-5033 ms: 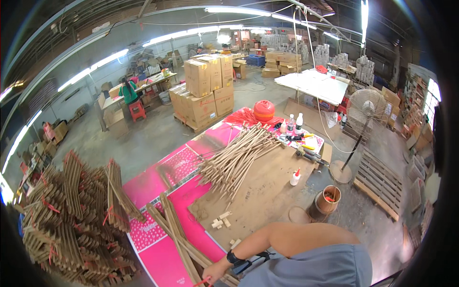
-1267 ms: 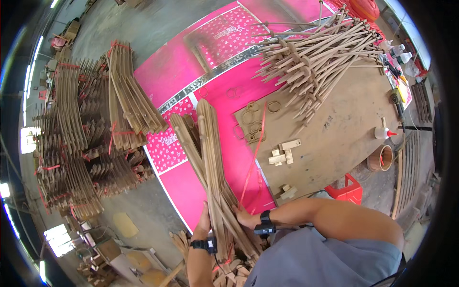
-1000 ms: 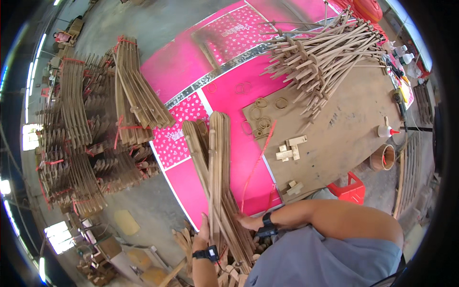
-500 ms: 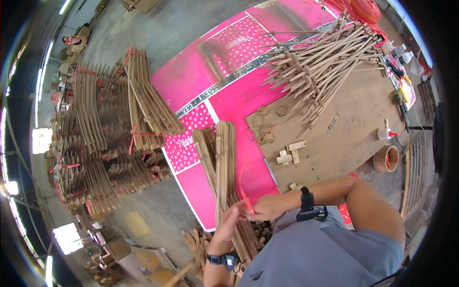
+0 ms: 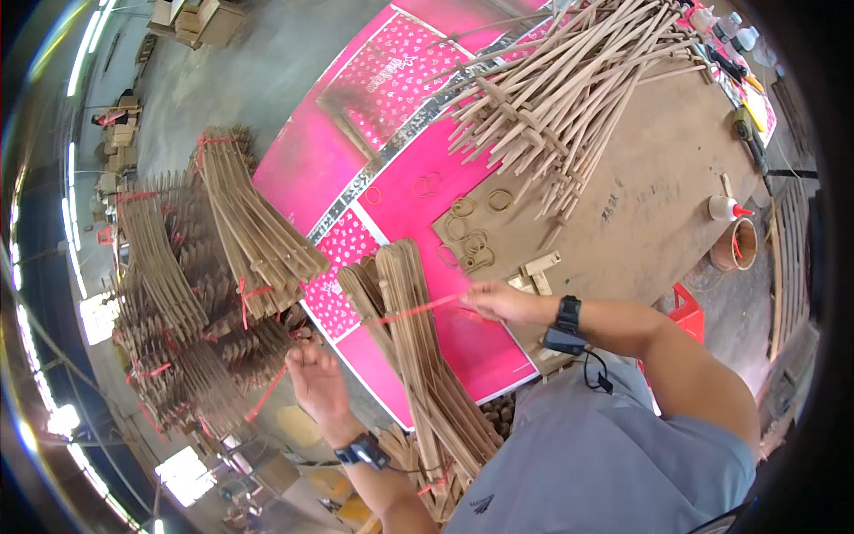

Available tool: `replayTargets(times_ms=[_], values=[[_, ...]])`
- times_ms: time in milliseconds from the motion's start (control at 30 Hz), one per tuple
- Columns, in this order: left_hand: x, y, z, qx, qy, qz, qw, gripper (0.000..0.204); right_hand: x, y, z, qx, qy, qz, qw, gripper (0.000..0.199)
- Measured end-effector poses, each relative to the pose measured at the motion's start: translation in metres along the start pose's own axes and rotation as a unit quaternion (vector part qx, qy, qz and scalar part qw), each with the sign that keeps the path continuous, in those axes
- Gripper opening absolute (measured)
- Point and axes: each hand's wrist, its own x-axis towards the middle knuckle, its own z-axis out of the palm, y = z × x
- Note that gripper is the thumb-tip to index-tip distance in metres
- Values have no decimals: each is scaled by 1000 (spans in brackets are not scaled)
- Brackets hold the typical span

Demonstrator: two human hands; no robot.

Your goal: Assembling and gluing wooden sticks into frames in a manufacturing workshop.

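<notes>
A red plastic strap [image 5: 414, 311] runs across the top of a bundle of long, thin wooden strips [image 5: 405, 285] in front of me. My right hand [image 5: 500, 301] is closed on the strap to the right of the bundle, and a loose tail shows below its fingers. My left hand [image 5: 318, 384], left of the bundle, has its fingers curled in. A red strap end hangs down from its fingertips. Whether the strap passes beneath the wood is hidden. The bundle rests on a pink-covered table [image 5: 471, 356], its near end reaching past the table's edge.
Large stacks of tied wooden strips [image 5: 169, 276] stand on the left. On the brown board [image 5: 640, 205] lie a heap of wooden rods [image 5: 551, 116], wooden blocks [image 5: 538, 271] and several elastic rings [image 5: 476, 240]. A glue bottle [image 5: 728, 209], a round tub [image 5: 734, 247] and a red stool [image 5: 685, 313] are at right.
My hands were together over the bundle and have moved apart, left hand to the left, right hand away from me and slightly right. The strap is now stretched straight across the wood.
</notes>
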Motion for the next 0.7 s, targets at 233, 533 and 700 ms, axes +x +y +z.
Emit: replayTargets(times_ms=[233,533,700], values=[[81,-104,-9,223,-32,-91,970,50,80,12,-10,110,179,-148,967,26],[130,-129,-13,310,-16,-148,939,62,131,10,-1,-218,389,-76,892,44],[143,-144,-23,305,-10,-233,923,63,160,41,-1,-221,427,-125,868,46]])
